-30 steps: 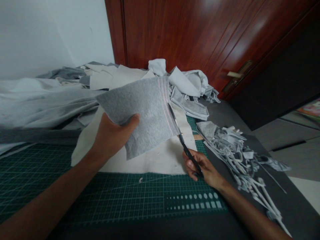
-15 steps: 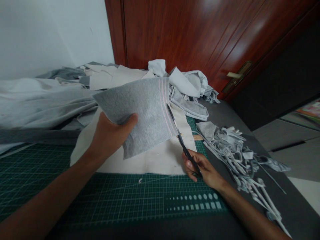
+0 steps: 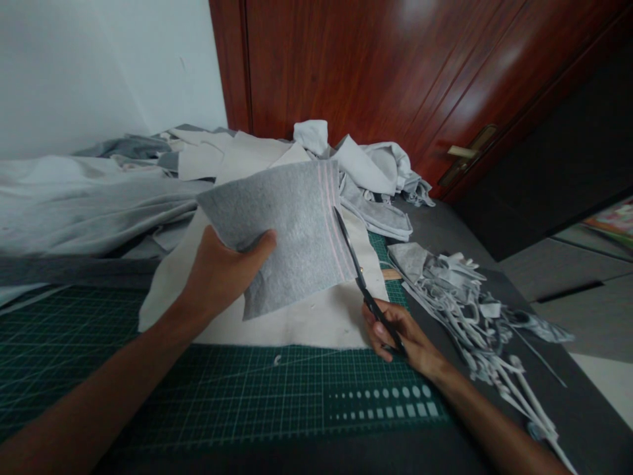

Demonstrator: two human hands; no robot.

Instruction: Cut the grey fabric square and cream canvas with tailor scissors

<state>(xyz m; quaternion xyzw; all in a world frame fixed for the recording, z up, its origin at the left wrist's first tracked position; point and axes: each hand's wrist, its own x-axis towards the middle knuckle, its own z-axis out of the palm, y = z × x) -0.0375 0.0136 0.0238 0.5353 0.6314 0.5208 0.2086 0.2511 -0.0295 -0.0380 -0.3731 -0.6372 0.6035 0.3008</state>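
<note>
My left hand (image 3: 225, 267) grips a grey piece of fabric (image 3: 291, 231) by its left side, thumb on top and the other fingers hidden beneath. Pale pink stripes run along the fabric's right edge. Black scissors (image 3: 363, 284) are in my right hand (image 3: 395, 333), fingers wrapped round the handles. Their blades lie along the striped right edge, pointing away from me. Whether the blades are closed on the cloth I cannot tell. Under the held piece, a cream fabric sheet (image 3: 297, 333) lies flat on the green cutting mat (image 3: 222, 389).
Grey and cream cloth (image 3: 99, 204) is heaped at the back left, and more folded pieces (image 3: 370, 165) lie against the wooden door (image 3: 346, 66). Tangled scraps (image 3: 459, 297) cover the table's right side. A small wooden strip (image 3: 391, 274) shows beside the cream sheet.
The grey fabric and my left hand have shifted slightly right and toward me. The scissors have moved slightly the same way, still at the striped edge.
</note>
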